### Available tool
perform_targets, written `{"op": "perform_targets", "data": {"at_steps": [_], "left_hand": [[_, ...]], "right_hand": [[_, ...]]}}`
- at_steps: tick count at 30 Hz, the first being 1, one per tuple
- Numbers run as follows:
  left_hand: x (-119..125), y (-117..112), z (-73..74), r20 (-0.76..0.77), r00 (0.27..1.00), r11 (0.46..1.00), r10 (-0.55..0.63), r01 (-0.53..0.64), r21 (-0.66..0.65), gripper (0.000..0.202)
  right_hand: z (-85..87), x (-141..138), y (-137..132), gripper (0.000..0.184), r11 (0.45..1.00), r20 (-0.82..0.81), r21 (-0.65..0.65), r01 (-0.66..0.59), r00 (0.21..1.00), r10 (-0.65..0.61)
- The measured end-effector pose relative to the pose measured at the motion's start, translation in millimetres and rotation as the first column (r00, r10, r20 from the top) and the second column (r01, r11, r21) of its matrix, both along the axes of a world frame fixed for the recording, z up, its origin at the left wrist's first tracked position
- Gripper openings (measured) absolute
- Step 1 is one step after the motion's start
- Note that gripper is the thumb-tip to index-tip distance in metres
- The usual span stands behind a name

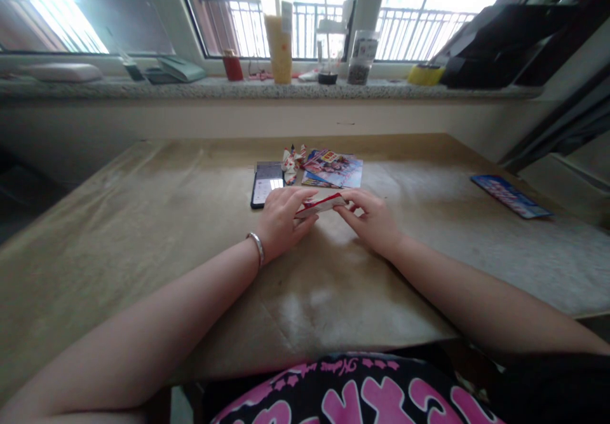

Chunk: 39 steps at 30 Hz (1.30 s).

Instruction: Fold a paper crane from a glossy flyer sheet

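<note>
Head view: folded paper with a red edge (320, 206) held just above the tan surface (128, 252), at the centre of the clock. Left hand (282, 217) pinches its 9 o'clock end, fingers over, thumb under (silver bracelet (257, 250) on that wrist). Right hand (374, 220) pinches the 3 o'clock end between thumb and fingers. Phone (267, 189), screen lit, at 10 o'clock, near the left hand. Crumpled-looking printed paper (290, 168) at 11. Overlapping glossy sheets (336, 168) at 12. Blue printed sheet (509, 196) well apart, at 3.
</note>
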State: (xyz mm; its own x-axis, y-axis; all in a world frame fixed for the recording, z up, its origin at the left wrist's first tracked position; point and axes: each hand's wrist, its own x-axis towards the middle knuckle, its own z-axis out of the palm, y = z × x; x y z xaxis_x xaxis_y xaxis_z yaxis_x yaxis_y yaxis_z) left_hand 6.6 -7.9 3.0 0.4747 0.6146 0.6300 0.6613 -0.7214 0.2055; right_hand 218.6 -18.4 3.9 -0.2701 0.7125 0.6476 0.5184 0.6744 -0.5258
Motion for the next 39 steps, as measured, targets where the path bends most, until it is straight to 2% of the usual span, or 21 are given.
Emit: {"op": "perform_targets", "data": {"at_steps": [4, 7, 11, 17, 21, 24, 30, 39], "left_hand": [[-2.0, -0.8, 2.4, 0.076, 0.992, 0.988, -0.104, 0.094, 0.123, 0.029], [-1.5, -1.1, 4.0, 0.079, 0.979, 0.962, -0.19, 0.17, 0.215, 0.024], [0.0, -1.7, 5.7, 0.077, 0.973, 0.951, -0.218, 0.194, 0.239, 0.016], [1.3, -4.1, 7.5, 0.127, 0.971, 0.958, -0.202, 0.169, 0.231, 0.011], [3.7, -6.2, 6.9, 0.136, 0.962, 0.952, -0.238, 0.204, 0.229, 0.007], [4.5, -6.3, 6.3, 0.131, 0.958, 0.944, -0.255, 0.217, 0.248, 0.007], [2.5, -5.3, 6.3, 0.136, 0.956, 0.942, -0.261, 0.222, 0.25, 0.007], [2.5, -5.2, 6.5, 0.151, 0.951, 0.938, -0.27, 0.225, 0.264, 0.009]], "right_hand": [[5.3, 1.4, -2.5, 0.016, 0.992, 0.081, 0.122, 0.03, 0.996, -0.04], [5.4, 2.6, -2.4, 0.018, 0.976, 0.144, 0.215, 0.042, 0.987, -0.075], [2.7, 4.1, -1.8, 0.019, 0.962, 0.213, 0.273, 0.018, 0.974, -0.079], [3.6, 2.6, -4.3, 0.018, 0.949, 0.292, 0.316, -0.004, 0.952, -0.094], [4.3, 2.0, -4.9, 0.018, 0.945, 0.323, 0.327, -0.026, 0.943, -0.085], [4.6, 2.0, -4.4, 0.018, 0.949, 0.307, 0.312, -0.04, 0.95, -0.061], [6.7, 1.0, -3.2, 0.014, 0.948, 0.222, 0.291, -0.131, 0.973, 0.067], [7.4, 1.8, -3.9, 0.013, 0.943, 0.2, 0.302, -0.14, 0.976, 0.081]]}}
